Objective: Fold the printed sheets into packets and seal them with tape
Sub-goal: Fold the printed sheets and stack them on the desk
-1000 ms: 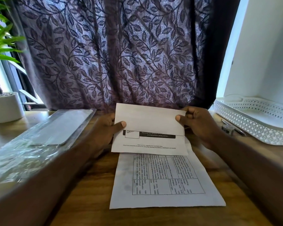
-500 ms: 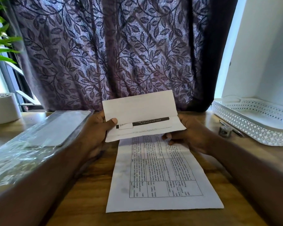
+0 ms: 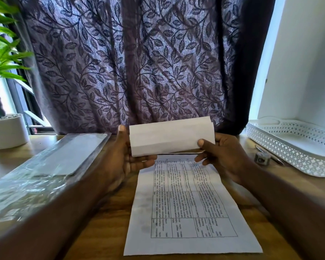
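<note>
A white sheet folded into a narrow packet (image 3: 171,136) is held in the air above the wooden table. My left hand (image 3: 128,156) grips its left end, thumb up along the edge and fingers curled underneath. My right hand (image 3: 221,156) pinches its right end, thumb on the front face. Below them a flat printed sheet (image 3: 188,207) with a table of text lies on the wood. A small roll of tape (image 3: 262,158) sits to the right near the tray.
A clear plastic sleeve (image 3: 51,162) with paper in it lies at the left. A white potted plant (image 3: 7,130) stands at the far left. A white perforated tray (image 3: 296,147) sits at the right, with a pen (image 3: 270,155) beside it. A patterned curtain (image 3: 135,62) hangs behind.
The printed lower flap has been folded up, so the sheet is now a narrow blank-faced packet. My right hand moved from under the sheet to pinch its right end.
</note>
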A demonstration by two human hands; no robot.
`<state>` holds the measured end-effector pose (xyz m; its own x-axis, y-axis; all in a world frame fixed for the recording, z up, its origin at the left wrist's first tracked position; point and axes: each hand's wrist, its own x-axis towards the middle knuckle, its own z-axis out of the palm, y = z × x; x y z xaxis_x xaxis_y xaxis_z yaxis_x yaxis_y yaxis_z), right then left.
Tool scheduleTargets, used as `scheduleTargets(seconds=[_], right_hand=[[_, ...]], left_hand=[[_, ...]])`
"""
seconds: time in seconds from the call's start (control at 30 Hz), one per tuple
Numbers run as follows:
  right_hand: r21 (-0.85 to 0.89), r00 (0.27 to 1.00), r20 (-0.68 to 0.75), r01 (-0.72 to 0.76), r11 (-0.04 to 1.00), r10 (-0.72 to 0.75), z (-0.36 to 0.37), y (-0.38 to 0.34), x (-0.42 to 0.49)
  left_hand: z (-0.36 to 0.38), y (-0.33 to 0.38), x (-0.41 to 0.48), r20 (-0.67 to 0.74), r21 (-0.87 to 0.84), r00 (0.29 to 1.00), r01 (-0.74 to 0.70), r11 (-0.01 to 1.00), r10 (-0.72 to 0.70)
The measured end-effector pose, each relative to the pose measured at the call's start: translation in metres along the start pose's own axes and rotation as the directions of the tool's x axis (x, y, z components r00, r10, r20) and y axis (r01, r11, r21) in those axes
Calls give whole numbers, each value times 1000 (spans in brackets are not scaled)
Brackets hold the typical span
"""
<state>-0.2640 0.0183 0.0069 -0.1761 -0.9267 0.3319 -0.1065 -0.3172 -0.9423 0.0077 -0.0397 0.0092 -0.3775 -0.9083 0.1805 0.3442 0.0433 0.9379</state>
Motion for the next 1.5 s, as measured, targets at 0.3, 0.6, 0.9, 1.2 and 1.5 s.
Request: scheduleTargets(seconds=[0.3, 0.6, 0.9, 1.2, 1.5], right_hand=[[-72, 997, -72, 5, 997, -11, -1, -5, -2], [89, 998, -66, 31, 996, -25, 1, -10, -4], [239, 963, 266, -31, 971, -35, 47, -16, -23], [192, 970, 233, -112, 975, 65, 69, -6, -27], [451, 996, 11, -85, 889, 89, 42, -20, -10]], left_hand=[[7, -2, -9, 68, 128, 993, -109, 986, 101], [15, 1, -11, -28, 231, 994, -96, 968, 105], [40, -5, -23, 4, 2, 996, -84, 996, 84], [44, -7, -27, 92, 185, 984, -166, 969, 151], [35, -4, -20, 61, 145, 990, -136, 980, 128]])
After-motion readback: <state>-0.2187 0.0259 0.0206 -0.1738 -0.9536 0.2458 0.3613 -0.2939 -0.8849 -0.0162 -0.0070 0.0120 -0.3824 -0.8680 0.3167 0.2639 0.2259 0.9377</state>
